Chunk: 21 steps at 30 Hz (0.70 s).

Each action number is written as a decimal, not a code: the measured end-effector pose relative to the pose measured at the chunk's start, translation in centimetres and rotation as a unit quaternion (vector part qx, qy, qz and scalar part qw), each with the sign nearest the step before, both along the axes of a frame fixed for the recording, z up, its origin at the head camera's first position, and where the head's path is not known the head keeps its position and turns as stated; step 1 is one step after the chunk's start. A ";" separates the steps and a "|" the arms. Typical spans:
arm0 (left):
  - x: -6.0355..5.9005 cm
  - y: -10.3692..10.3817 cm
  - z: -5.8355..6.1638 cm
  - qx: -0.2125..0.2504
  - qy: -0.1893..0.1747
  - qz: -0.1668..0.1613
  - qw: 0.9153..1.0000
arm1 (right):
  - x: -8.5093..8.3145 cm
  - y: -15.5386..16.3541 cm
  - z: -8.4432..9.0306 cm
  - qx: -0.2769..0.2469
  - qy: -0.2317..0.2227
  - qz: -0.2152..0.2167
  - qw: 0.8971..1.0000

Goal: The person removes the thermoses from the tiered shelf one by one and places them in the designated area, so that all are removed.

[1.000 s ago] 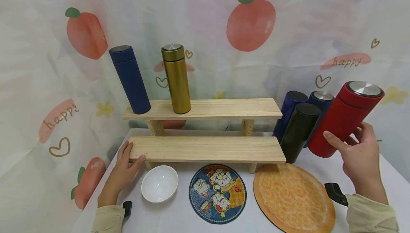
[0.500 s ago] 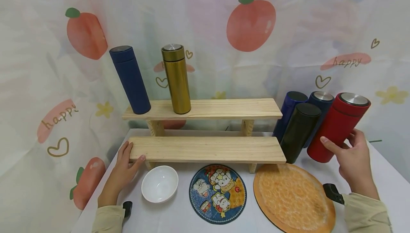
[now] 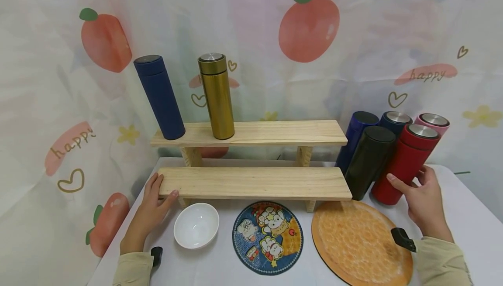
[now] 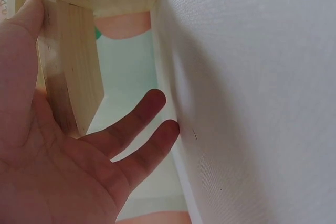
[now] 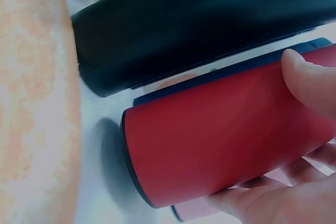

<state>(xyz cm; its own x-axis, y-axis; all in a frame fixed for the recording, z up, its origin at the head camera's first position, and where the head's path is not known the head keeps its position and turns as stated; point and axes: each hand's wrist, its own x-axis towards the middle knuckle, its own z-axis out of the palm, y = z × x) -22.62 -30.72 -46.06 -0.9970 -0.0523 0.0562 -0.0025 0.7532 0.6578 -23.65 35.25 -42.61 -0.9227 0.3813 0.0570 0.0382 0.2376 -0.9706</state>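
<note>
My right hand (image 3: 426, 201) grips a red vacuum flask (image 3: 404, 163) with a silver lid, thumb on the near side and fingers round the right. In the right wrist view, the base of the red flask (image 5: 210, 135) is beside a shadow on the white cloth. Close on its left stands a black flask (image 3: 369, 163). Behind are two blue flasks, one dark (image 3: 355, 139) and one silver-lidded (image 3: 394, 120), plus a pink flask (image 3: 436, 122), mostly hidden. My left hand (image 3: 149, 214) rests at the left end of a two-tier wooden shelf (image 3: 251, 183), its lower fingers extended (image 4: 142, 150).
On the upper board stand a navy flask (image 3: 161, 98) and a gold flask (image 3: 217, 98). In front lie a white bowl (image 3: 196, 226), a round cartoon mat (image 3: 267, 238) and a round pizza-patterned mat (image 3: 361, 242). A patterned curtain (image 3: 251, 37) hangs behind the table.
The right hand has brought the red flask down and to the left, beside the black one. The pink flask behind it has come into sight. The left hand has stayed put.
</note>
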 end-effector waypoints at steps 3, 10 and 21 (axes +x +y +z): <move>0.0 0.0 0.0 -0.002 -0.002 0.001 1.000 | -0.2 0.2 -0.5 0.002 -0.007 0.001 1.000; 0.1 0.0 0.0 -0.003 -0.002 0.004 1.000 | -0.5 0.2 -1.5 0.007 0.003 0.013 1.000; 0.2 0.1 0.1 -0.007 0.002 0.003 1.000 | -0.8 0.7 -1.4 0.045 -0.011 0.059 0.997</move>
